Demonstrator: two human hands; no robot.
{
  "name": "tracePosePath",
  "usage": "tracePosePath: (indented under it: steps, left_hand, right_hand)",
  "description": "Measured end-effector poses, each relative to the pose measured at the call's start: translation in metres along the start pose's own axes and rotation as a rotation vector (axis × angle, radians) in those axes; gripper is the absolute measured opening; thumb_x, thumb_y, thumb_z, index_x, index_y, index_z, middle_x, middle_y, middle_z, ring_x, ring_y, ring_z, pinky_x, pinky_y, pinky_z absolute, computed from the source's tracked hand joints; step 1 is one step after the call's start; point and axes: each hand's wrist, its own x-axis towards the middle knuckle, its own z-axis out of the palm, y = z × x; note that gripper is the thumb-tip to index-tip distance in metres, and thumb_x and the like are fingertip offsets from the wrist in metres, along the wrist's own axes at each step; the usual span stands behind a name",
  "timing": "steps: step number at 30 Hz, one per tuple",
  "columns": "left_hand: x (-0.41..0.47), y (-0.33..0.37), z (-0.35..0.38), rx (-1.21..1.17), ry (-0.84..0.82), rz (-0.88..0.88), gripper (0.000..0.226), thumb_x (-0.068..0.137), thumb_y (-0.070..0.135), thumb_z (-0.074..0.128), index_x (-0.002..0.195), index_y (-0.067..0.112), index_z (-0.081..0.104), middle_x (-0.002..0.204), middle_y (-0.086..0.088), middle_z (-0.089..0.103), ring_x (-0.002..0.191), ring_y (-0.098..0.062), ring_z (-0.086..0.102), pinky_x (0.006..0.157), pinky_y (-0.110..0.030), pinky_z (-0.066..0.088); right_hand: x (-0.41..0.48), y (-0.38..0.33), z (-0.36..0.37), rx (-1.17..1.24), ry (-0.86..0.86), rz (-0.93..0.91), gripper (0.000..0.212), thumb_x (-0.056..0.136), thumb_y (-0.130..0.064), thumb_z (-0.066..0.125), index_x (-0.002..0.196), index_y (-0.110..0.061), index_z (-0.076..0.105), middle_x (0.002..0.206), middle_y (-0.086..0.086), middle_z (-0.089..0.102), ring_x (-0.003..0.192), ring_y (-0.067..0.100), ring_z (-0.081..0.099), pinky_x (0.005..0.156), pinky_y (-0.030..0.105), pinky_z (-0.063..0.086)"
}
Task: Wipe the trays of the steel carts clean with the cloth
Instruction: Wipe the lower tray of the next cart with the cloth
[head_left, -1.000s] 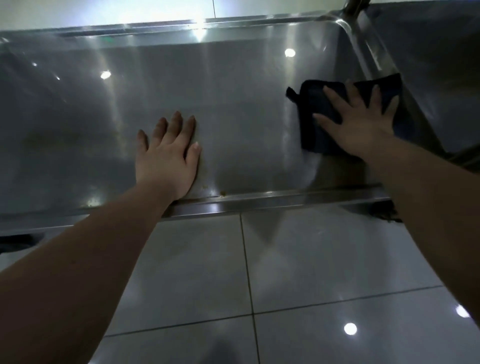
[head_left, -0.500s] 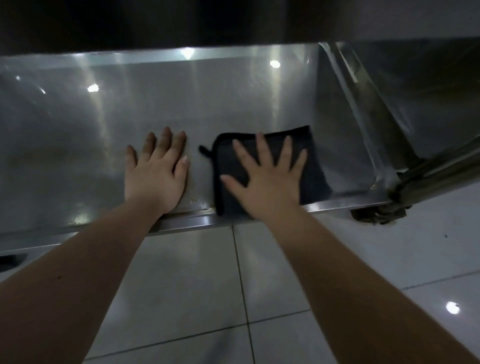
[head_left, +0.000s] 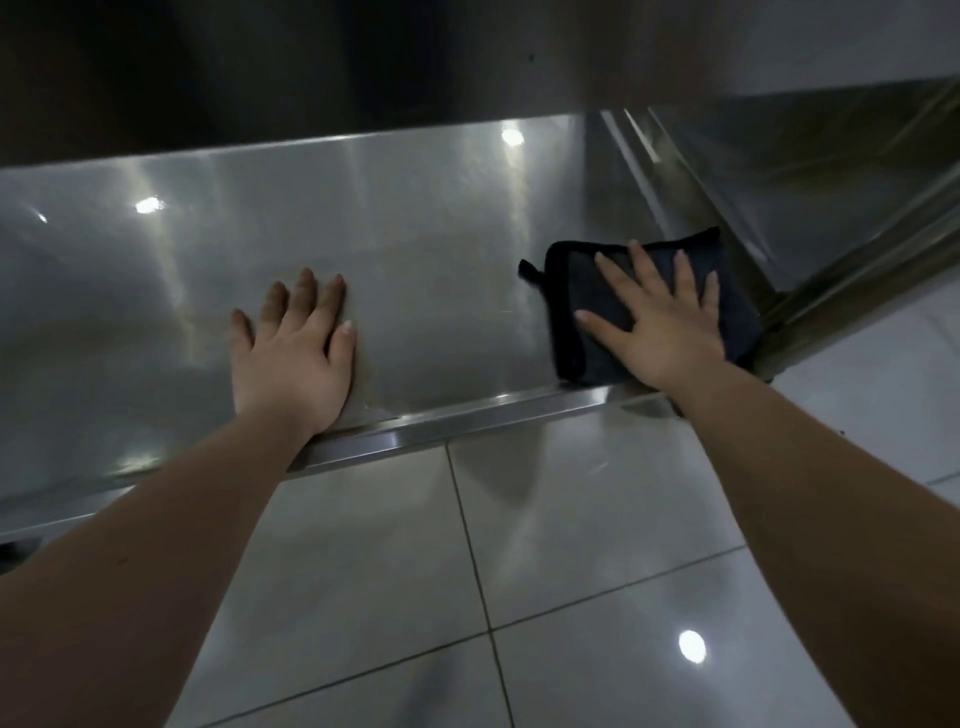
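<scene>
Steel fills the upper half of the head view: a wide, shallow tray (head_left: 431, 270) of a cart, brushed and shiny, with bright spots of ceiling light mirrored in it. Its raised front rim (head_left: 467, 418) runs slantwise across the middle of the picture, and pale glossy floor tiles (head_left: 597, 530) lie below it.

The cloth (head_left: 571, 280), dark and folded into a thick square, lies flat on the tray floor in the near right corner, close against the front rim and near the sloping right wall (head_left: 644, 171). A small hanging loop (head_left: 527, 271) sticks out from its far left corner.

The right hand (head_left: 667, 338) lies palm down on top of the cloth and covers most of its middle. Its fingers (head_left: 618, 283) are straight and spread apart, with the thumb pointing left; they press on the fabric and do not curl round it.

The left hand (head_left: 293, 358) rests palm down on bare steel, well to the left of the cloth, with its heel at the front rim. Its fingers (head_left: 306, 293) are straight and lie close together, the little finger a bit apart, and they hold nothing.

Both bare forearms reach in from the lower corners over the tiles. To the right of the tray stands more steel (head_left: 810, 171), tilted in the view; what part of a cart it is cannot be told.
</scene>
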Motion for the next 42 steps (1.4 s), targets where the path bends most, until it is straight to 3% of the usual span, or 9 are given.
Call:
tracePosePath:
  steps: [6, 15, 22, 29, 36, 39, 42]
  left_hand:
    - [-0.002, -0.006, 0.003, -0.008, 0.021, 0.019, 0.053, 0.102, 0.042, 0.028, 0.154, 0.031, 0.022, 0.162, -0.002, 0.018, 0.148, -0.031, 0.014, 0.116, -0.059, 0.008]
    - [0.001, -0.005, 0.001, 0.015, -0.004, 0.014, 0.054, 0.102, 0.046, 0.022, 0.154, 0.033, 0.017, 0.163, 0.002, 0.012, 0.149, -0.027, 0.011, 0.116, -0.057, 0.004]
    - [-0.002, -0.004, 0.0, 0.004, 0.003, 0.029, 0.054, 0.102, 0.045, 0.023, 0.154, 0.031, 0.019, 0.163, 0.0, 0.014, 0.149, -0.027, 0.012, 0.117, -0.055, 0.006]
    - [-0.003, -0.004, -0.003, 0.009, -0.006, 0.027, 0.055, 0.101, 0.045, 0.023, 0.155, 0.031, 0.018, 0.163, 0.0, 0.013, 0.149, -0.027, 0.012, 0.117, -0.055, 0.006]
    - [0.0, -0.007, -0.001, 0.013, -0.036, 0.013, 0.055, 0.102, 0.046, 0.021, 0.155, 0.034, 0.014, 0.164, 0.002, 0.009, 0.15, -0.026, 0.006, 0.117, -0.057, 0.001]
    - [0.003, -0.012, -0.005, -0.122, -0.068, 0.0, 0.05, 0.103, 0.043, 0.026, 0.153, 0.035, 0.023, 0.163, 0.006, 0.012, 0.15, -0.021, 0.007, 0.118, -0.05, -0.001]
    - [0.004, -0.015, -0.022, -0.709, 0.066, -0.201, 0.039, 0.103, 0.026, 0.039, 0.141, 0.025, 0.05, 0.154, 0.0, 0.038, 0.145, -0.018, 0.028, 0.121, -0.038, 0.014]
  right_hand:
    - [-0.014, -0.037, 0.006, -0.002, -0.027, 0.025, 0.08, 0.075, -0.089, 0.005, 0.146, -0.056, -0.011, 0.162, -0.012, -0.018, 0.146, 0.042, -0.017, 0.112, 0.065, -0.011]
    - [-0.043, -0.142, 0.023, 0.001, 0.004, -0.144, 0.075, 0.081, -0.083, 0.009, 0.146, -0.053, -0.014, 0.162, 0.0, -0.019, 0.141, 0.052, -0.02, 0.103, 0.073, -0.014]
    - [-0.028, -0.109, 0.016, 0.024, -0.024, -0.116, 0.078, 0.073, -0.091, 0.007, 0.143, -0.062, -0.011, 0.162, -0.013, -0.014, 0.146, 0.041, -0.019, 0.107, 0.07, -0.016]
    - [-0.004, -0.026, 0.003, 0.05, -0.035, 0.139, 0.08, 0.074, -0.092, 0.007, 0.145, -0.059, -0.009, 0.162, -0.015, -0.014, 0.147, 0.04, -0.015, 0.112, 0.066, -0.011]
    - [-0.015, -0.085, 0.012, -0.012, 0.003, 0.057, 0.081, 0.074, -0.087, -0.001, 0.147, -0.054, -0.01, 0.163, -0.012, -0.012, 0.145, 0.047, -0.013, 0.11, 0.07, -0.007]
    - [-0.037, -0.166, 0.017, 0.011, 0.023, -0.09, 0.08, 0.077, -0.084, 0.006, 0.15, -0.051, -0.002, 0.164, -0.007, -0.006, 0.144, 0.049, -0.012, 0.107, 0.071, -0.011]
    - [-0.062, -0.24, 0.023, -0.006, -0.049, -0.308, 0.078, 0.082, -0.081, 0.013, 0.15, -0.049, -0.006, 0.163, -0.006, -0.012, 0.141, 0.05, -0.022, 0.1, 0.072, -0.018]
